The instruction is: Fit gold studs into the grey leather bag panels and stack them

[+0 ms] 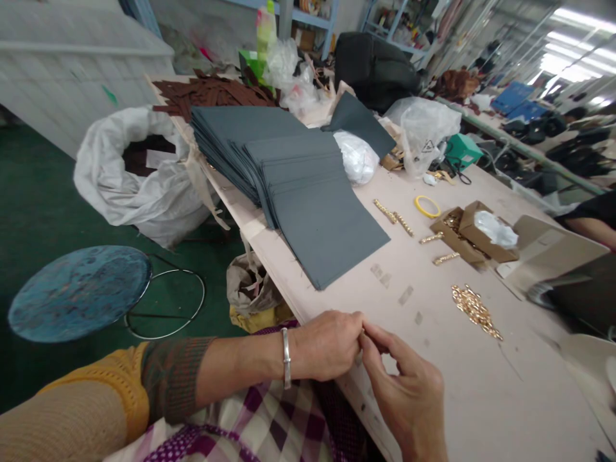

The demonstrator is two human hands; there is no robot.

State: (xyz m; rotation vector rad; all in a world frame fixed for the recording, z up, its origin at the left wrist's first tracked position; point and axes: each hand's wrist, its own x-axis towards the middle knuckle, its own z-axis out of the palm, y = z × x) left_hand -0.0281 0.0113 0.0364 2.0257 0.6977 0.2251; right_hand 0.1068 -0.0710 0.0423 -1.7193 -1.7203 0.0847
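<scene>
- The right hand's (404,385) grip is pinched, thumb and forefinger nearly meeting; what lies between them is too small and hidden to name.
- The left hand (327,344) is curled closed against those fingertips, its own tips out of sight.
- Both meet over the near edge of the worktop (481,391).
- Loose gold-coloured pieces (476,312) lie in a pile to the right, apart from both hands.
- Dark grey sheets (332,224) overlap in stacks beyond the left hand.
- Farther back sit a yellow ring (427,206) and small open boxes (487,232).
</scene>
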